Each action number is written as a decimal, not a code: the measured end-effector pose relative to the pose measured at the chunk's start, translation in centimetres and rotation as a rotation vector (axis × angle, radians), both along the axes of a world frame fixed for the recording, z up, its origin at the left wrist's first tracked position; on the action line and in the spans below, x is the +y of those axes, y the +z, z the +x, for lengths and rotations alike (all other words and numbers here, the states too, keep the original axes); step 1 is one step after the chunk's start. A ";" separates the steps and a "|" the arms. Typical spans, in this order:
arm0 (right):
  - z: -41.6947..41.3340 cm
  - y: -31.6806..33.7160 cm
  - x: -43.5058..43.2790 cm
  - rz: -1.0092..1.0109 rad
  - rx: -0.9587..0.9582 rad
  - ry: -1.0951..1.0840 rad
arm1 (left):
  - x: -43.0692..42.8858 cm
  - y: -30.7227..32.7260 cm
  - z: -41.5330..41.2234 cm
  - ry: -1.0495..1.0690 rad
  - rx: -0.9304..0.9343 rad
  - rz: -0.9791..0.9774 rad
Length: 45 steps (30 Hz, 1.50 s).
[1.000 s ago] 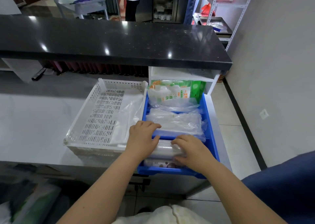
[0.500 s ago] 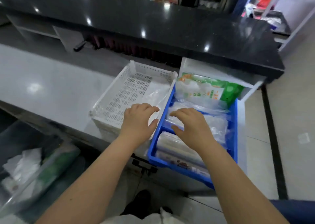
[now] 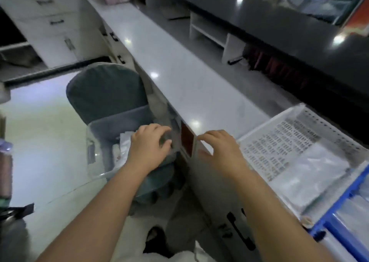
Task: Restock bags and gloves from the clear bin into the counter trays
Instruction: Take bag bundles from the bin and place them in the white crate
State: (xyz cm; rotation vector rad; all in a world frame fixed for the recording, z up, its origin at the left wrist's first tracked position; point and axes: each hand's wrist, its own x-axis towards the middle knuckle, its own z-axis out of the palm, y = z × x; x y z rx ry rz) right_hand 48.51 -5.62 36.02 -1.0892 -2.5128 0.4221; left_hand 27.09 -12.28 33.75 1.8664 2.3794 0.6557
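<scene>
The left hand [image 3: 149, 144] reaches into the clear bin [image 3: 103, 146] on the chair [image 3: 105, 94] beside the counter [image 3: 179, 76], fingers curled over white packs to grab more. The right hand [image 3: 219, 148] hovers at the counter's edge, fingers spread, empty. The trays [image 3: 299, 122] sit farther right on the counter.

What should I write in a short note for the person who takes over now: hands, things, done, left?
Left hand: open, reaching into the clear bin on the chair, over white packets; nothing gripped yet.
Right hand: open, empty, above the counter edge.
White tray: holds one clear bag, mostly bare.
Blue tray: already holds packets, only partly in view.
Left: lift packets from the bin and place them into the trays.
</scene>
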 end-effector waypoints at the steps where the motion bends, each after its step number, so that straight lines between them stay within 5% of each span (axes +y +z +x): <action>1: -2.7 -0.3 0.6 -0.022 0.007 0.030 | -0.4 -0.2 -2.6 0.044 0.000 -0.009; 10: -21.4 -6.3 5.5 -0.156 -0.029 0.168 | -0.6 -4.2 -20.3 0.245 -0.022 -0.154; 21: -32.5 -14.9 12.1 -0.562 -0.112 0.196 | 4.2 -13.5 -27.2 0.402 -0.184 -0.416; 29: -38.5 -25.3 16.1 -0.955 -0.223 0.038 | 6.6 -22.0 -27.8 0.574 -0.470 -0.607; 37: -41.2 -35.3 15.4 -1.146 -0.256 -0.070 | 8.0 -30.5 -30.3 0.620 -0.553 -0.736; 45: -43.7 -45.1 13.6 -1.364 -0.157 -0.425 | 9.6 -38.5 -33.9 0.573 -0.612 -0.689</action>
